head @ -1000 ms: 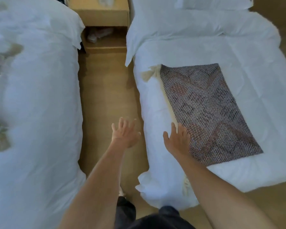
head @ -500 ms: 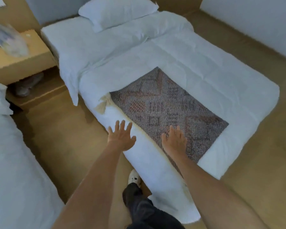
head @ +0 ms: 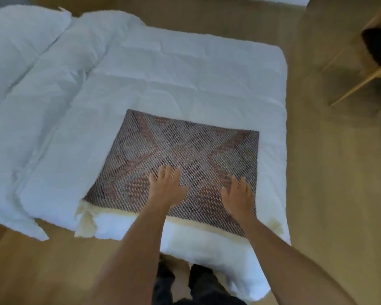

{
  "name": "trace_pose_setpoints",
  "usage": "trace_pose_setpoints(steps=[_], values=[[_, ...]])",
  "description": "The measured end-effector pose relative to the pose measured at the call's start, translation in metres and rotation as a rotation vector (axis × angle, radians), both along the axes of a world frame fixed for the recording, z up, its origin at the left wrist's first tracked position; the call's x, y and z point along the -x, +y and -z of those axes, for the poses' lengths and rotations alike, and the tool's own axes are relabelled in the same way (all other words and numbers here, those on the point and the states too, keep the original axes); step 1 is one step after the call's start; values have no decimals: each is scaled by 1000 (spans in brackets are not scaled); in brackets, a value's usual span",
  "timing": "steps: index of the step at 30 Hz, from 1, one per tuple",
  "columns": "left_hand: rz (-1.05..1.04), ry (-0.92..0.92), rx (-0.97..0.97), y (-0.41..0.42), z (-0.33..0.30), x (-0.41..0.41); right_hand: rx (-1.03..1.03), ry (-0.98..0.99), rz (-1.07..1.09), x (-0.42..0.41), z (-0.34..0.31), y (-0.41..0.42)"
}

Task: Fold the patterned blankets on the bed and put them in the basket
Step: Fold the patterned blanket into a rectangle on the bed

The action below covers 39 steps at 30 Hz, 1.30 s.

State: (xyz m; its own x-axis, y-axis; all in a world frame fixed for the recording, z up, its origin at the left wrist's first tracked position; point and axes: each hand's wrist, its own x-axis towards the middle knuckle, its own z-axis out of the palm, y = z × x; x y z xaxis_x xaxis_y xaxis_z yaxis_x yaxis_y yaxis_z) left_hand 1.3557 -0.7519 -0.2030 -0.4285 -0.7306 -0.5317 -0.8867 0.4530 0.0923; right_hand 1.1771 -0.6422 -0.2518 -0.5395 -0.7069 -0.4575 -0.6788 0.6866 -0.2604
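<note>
Both hands lie flat on the patterned blanket (head: 174, 155), fingers straight and slightly spread, gripping nothing; the left hand (head: 166, 188) sits near the middle of the blanket's near half, and the right hand (head: 238, 194) lies close to its right edge, the 2 well apart. Around them, the blanket is spread flat in 1 rectangle on the white duvet (head: 185, 80) of the bed (head: 207, 243), near the bed's foot end and right at its near side; a cream fringe (head: 86, 219) runs along the blanket's near edge and hangs in a tuft at the left corner. A white pillow (head: 20, 40) lies at the far left; the duvet's left part droops over the bed's side toward the wooden floor (head: 328, 194). At the upper right stands a light wooden frame (head: 361, 78) with something dark on it, too blurred to identify. Nothing lies between the hands and the blanket; the person's dark trousers (head: 198, 285) show below, against the bed's near side.
</note>
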Motion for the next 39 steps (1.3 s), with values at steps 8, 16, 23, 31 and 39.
trace_pose_setpoints(steps=[8,16,23,31,39], values=[[478,27,-105,-8,62,102,-6,-125,534,19,46,53],[733,3,-183,40,117,170,40,-292,697,31,115,96],[750,-61,-148,56,157,194,-26,-158,758,45,166,101],[655,-40,-153,55,164,219,70,-362,908,38,153,89],[384,199,-337,1,153,216,202,-323,523,-33,106,9]])
